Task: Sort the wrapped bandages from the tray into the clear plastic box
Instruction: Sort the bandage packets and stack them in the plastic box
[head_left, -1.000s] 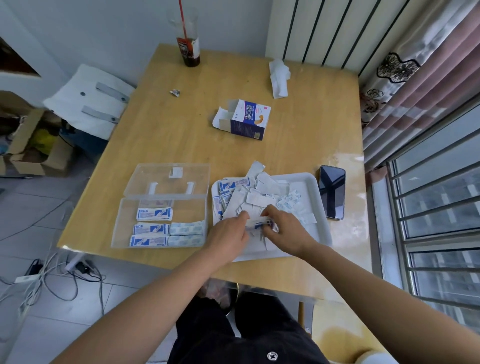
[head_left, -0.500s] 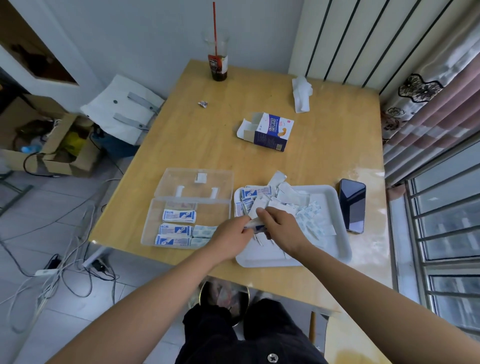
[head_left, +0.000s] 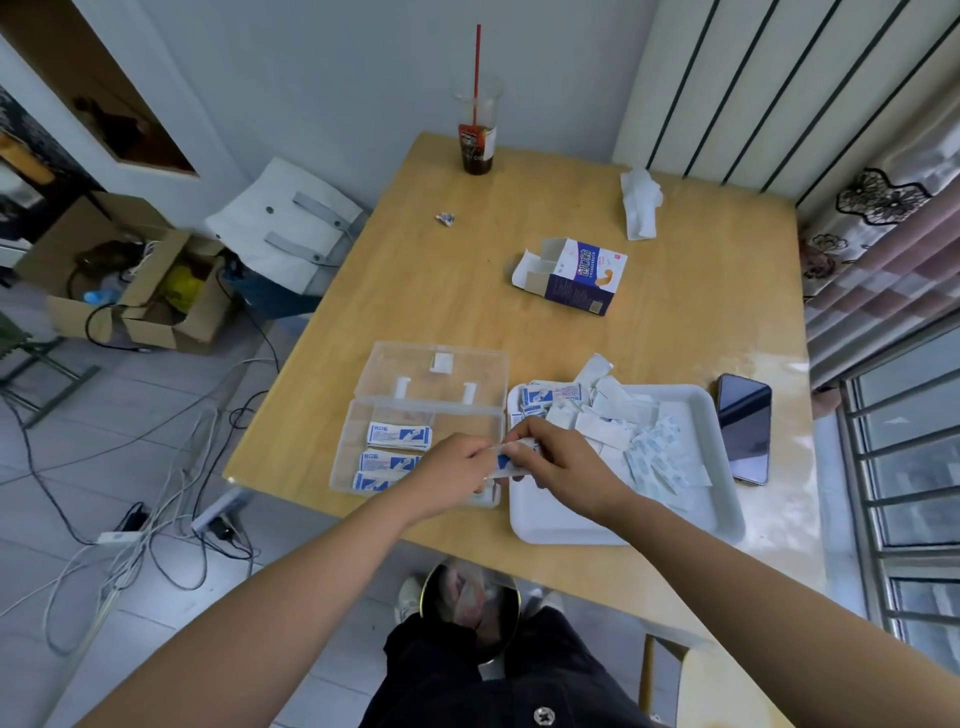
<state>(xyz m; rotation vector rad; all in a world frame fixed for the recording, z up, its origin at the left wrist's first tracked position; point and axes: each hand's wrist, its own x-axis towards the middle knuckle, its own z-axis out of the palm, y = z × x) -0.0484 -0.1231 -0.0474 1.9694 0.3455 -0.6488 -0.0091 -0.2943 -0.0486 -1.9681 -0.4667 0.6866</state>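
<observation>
Hands update: left hand (head_left: 457, 465) and right hand (head_left: 563, 460) both pinch one bandage (head_left: 506, 461), fingers curled on its ends. A second ago we had them down in the pile (head_left: 602, 415). Now they've shifted left, and the bandage hangs over the seam where box (head_left: 341, 457) meets tray (head_left: 566, 519), clear of the pile. We read that as pick done, drop into box next. Box already holds three stacks (head_left: 397, 435) at its left. Plenty remains in the tray, so we're nowhere near finished. Farther up the worktop (head_left: 441, 291), phone (head_left: 743, 428) and carton (head_left: 576, 275) sit unchanged.
</observation>
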